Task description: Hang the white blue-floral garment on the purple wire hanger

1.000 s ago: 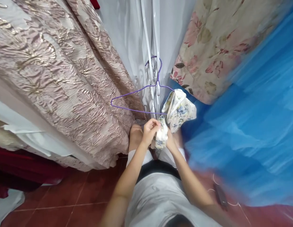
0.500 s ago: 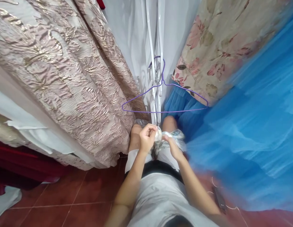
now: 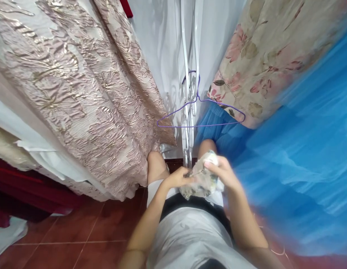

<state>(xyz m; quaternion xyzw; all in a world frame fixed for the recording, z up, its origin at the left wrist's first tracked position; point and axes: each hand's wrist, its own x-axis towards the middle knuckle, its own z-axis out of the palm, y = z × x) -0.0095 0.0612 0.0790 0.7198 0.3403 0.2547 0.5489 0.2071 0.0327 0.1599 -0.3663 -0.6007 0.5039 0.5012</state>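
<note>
A crumpled piece of thin, pale patterned fabric (image 3: 200,181) lies bunched between my hands, above my lap. My right hand (image 3: 225,172) is closed on its upper right part, thumb on top. At the fabric's left edge is my left hand (image 3: 177,177), its fingers curled against the cloth and partly hidden by it. What kind of item the fabric is cannot be made out. Ahead of my hands a purple hanger (image 3: 198,95), with no garment on it, hangs among narrow white strips or hangers (image 3: 184,48).
Pink and gold brocade fabric (image 3: 100,104) hangs close on the left. To the right are floral fabric (image 3: 246,67) and a large mass of blue tulle (image 3: 308,149). White cloth (image 3: 153,48) hangs behind the hanger. Dark red cloth (image 3: 30,194) hangs over the red tiled floor (image 3: 106,224).
Both hands have come closer to my body, the right one moving rightward and now gripping the fabric. More of the fabric is lifted and spread between them.
</note>
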